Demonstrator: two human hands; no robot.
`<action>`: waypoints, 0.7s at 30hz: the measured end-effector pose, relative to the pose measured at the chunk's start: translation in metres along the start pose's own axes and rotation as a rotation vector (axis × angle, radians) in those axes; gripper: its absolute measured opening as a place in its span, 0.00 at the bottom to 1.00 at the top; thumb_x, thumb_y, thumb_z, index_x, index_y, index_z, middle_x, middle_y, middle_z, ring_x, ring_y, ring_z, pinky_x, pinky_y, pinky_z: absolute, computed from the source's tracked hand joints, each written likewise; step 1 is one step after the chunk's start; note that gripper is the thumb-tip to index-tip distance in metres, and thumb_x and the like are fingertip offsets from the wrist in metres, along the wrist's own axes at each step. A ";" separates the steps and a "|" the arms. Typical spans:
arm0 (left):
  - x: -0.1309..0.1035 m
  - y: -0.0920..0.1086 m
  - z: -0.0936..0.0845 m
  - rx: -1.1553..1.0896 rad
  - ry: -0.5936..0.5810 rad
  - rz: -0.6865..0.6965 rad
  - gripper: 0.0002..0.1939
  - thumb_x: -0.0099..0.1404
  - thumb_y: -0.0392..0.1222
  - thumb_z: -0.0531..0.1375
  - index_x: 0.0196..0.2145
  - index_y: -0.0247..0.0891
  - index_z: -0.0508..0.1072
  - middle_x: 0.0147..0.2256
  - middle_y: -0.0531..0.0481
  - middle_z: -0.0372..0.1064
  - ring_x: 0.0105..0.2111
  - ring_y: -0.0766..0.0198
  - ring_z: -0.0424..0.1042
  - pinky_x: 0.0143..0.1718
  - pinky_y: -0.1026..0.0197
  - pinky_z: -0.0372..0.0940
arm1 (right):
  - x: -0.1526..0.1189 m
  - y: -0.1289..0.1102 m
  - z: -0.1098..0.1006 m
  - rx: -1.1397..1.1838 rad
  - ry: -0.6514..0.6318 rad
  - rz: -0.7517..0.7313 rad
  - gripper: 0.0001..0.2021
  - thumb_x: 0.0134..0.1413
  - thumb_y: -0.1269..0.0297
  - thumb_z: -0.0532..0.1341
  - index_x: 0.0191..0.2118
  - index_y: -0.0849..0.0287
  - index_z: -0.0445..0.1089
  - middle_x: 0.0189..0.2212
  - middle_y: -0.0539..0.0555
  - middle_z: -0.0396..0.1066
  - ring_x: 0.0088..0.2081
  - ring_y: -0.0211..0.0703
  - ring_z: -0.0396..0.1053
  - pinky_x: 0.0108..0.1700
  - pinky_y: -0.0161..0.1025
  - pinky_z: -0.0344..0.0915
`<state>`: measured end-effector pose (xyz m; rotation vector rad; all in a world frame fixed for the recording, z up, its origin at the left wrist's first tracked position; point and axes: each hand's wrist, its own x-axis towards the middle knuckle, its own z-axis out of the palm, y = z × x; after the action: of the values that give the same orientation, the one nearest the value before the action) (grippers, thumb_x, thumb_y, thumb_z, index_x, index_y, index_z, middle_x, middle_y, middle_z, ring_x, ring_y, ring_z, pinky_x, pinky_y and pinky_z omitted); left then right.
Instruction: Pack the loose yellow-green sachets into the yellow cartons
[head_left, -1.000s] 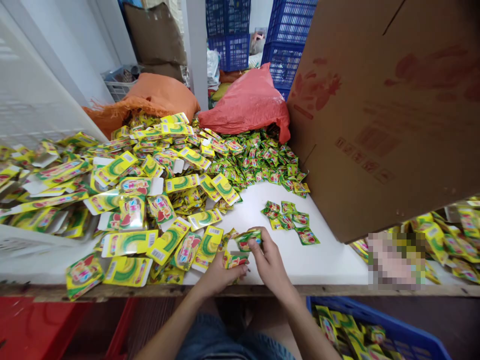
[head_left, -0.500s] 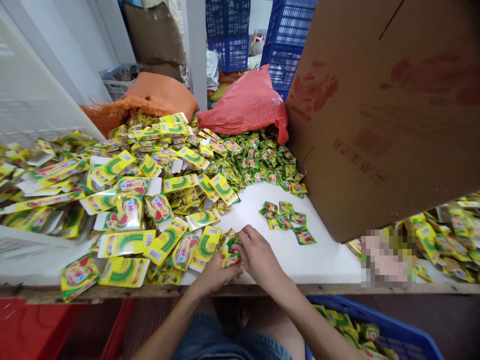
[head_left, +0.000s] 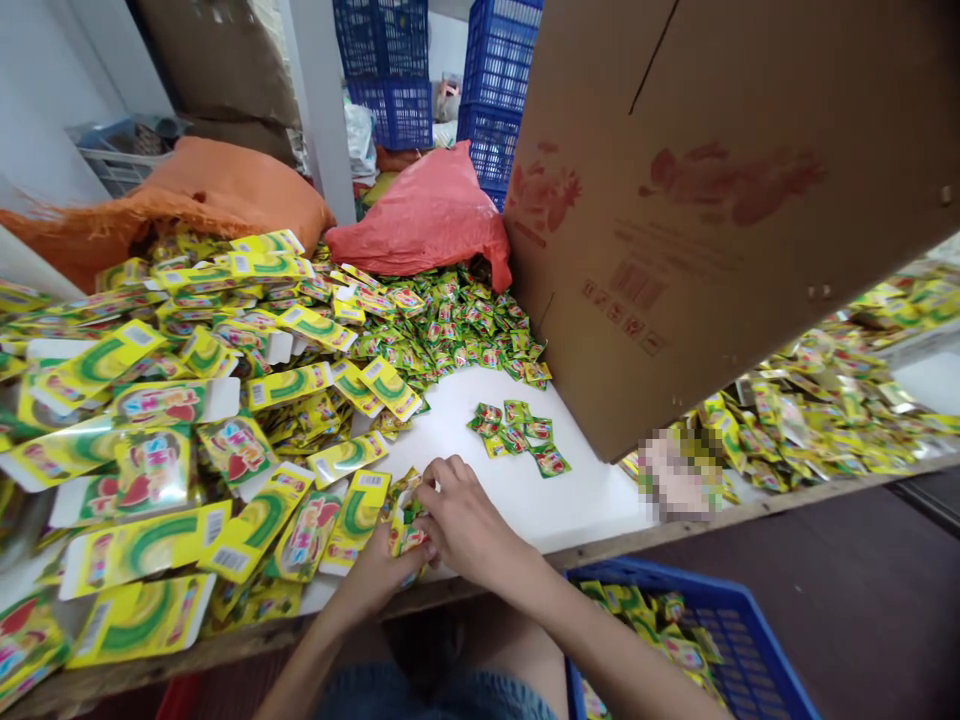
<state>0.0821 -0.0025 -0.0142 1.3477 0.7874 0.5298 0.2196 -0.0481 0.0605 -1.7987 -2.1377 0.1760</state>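
In front of me at the table's edge my two hands meet. My left hand (head_left: pixel 382 575) is closed around a small yellow box (head_left: pixel 396 508), its lower part hidden by the fingers. Over the box's top my right hand (head_left: pixel 469 520) is bent, fingertips pinching a small green candy sachet (head_left: pixel 411 512) that is mostly covered. Just left of my left hand lie flat yellow boxes (head_left: pixel 360 515) with a green pattern. Beyond my right hand is a little group of green sachets (head_left: pixel 516 432) on the white tabletop (head_left: pixel 480 385).
A large heap of yellow boxes (head_left: pixel 150 530) covers the left side. Loose sachets (head_left: pixel 450 320) spill from a red sack (head_left: pixel 427 215) beside an orange sack (head_left: pixel 225 190). A big tilted carton (head_left: pixel 675 200) stands on the right. Below the edge sits a blue crate (head_left: pixel 750 640) with filled packs.
The view has swung to the right, so the table's things sit further left and more of the right-hand heap shows. Both hands stay together at the small box.
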 end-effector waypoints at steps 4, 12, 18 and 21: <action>-0.003 0.005 0.000 0.095 -0.101 -0.064 0.13 0.52 0.46 0.60 0.32 0.34 0.70 0.28 0.48 0.72 0.31 0.58 0.70 0.37 0.58 0.65 | 0.007 0.011 -0.009 0.143 -0.062 -0.006 0.05 0.49 0.63 0.64 0.30 0.59 0.70 0.39 0.54 0.62 0.42 0.45 0.56 0.44 0.42 0.57; 0.000 -0.008 -0.005 0.133 -0.037 0.071 0.16 0.51 0.42 0.60 0.39 0.36 0.71 0.35 0.47 0.73 0.46 0.52 0.68 0.51 0.52 0.59 | -0.002 0.000 0.007 0.308 -0.029 -0.081 0.08 0.57 0.64 0.56 0.32 0.58 0.70 0.42 0.54 0.65 0.46 0.44 0.57 0.46 0.42 0.55; 0.000 -0.013 -0.004 0.117 0.046 0.043 0.24 0.51 0.45 0.62 0.46 0.35 0.67 0.48 0.42 0.68 0.50 0.51 0.65 0.53 0.49 0.57 | -0.020 0.003 0.015 0.420 0.143 0.060 0.04 0.57 0.67 0.56 0.35 0.57 0.68 0.43 0.53 0.65 0.49 0.43 0.58 0.49 0.42 0.53; 0.002 -0.014 -0.006 0.118 -0.018 0.016 0.21 0.52 0.46 0.61 0.44 0.35 0.69 0.44 0.43 0.71 0.47 0.50 0.68 0.51 0.49 0.60 | -0.026 0.004 0.025 0.388 0.102 0.057 0.07 0.55 0.64 0.58 0.29 0.57 0.70 0.43 0.54 0.65 0.48 0.46 0.58 0.48 0.44 0.54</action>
<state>0.0773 0.0005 -0.0286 1.4669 0.8038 0.4896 0.2189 -0.0696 0.0309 -1.6034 -1.8312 0.4678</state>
